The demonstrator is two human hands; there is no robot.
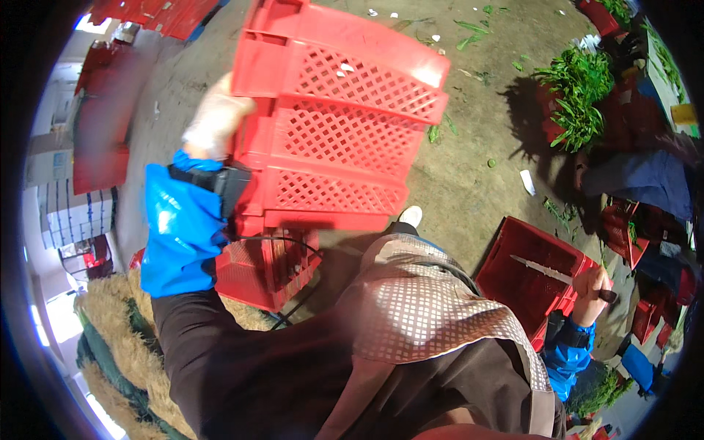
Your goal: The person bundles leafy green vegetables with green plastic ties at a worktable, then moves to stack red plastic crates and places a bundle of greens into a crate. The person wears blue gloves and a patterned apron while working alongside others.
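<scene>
My left hand [217,113], in a pale glove, grips the end of a stack of red perforated plastic crates [346,115] held up off the floor. Its fingertips are hidden behind the crate edge. At the lower right, my right hand [591,291] is closed on the dark handle of a knife [542,269] with a long, stained blade pointing left. Behind the blade stands an empty-looking red crate [509,264]. Both forearms wear blue sleeves, and a checked apron [423,308] covers my front.
Another red crate [258,269] stands below the raised stack. Bundled leeks [121,352] with pale roots lie lower left. Leafy greens [577,93] fill a crate at upper right. A person's leg [643,179] is beside them. Leaf scraps [473,33] litter the concrete floor.
</scene>
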